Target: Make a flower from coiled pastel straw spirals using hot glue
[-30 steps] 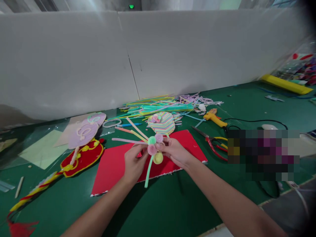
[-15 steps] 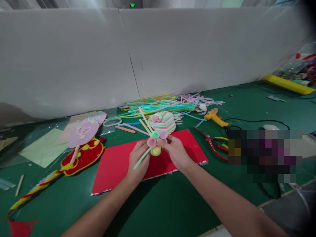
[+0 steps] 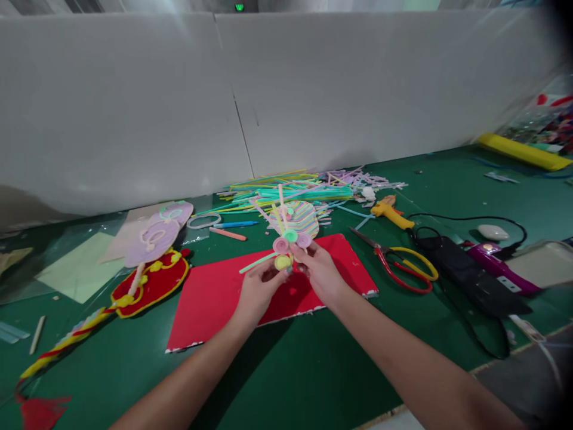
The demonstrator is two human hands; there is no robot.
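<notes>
Held over a red board is a small bunch of coiled pipe-cleaner flowers with straight stems. It has a green coil, a pink coil, a purple coil and a yellow coil. My right hand is closed on the bunch beside the purple coil. My left hand pinches at the yellow coil from below, its thumb against the lower edge. A pale green stem sticks out leftward above the left fingers. Some fingertips are hidden behind the coils. Just behind lies a striped round piece with small coils on it.
Loose pipe cleaners are heaped by the white partition. Right of the board are scissors, a yellow-handled tool and a purple device with cords. Leftward lies a red, yellow-edged fan-shaped ornament with a tassel.
The bunch has turned: its upper stems stand more upright and the green stem is flatter. My left hand has shifted its fingers to the yellow coil.
</notes>
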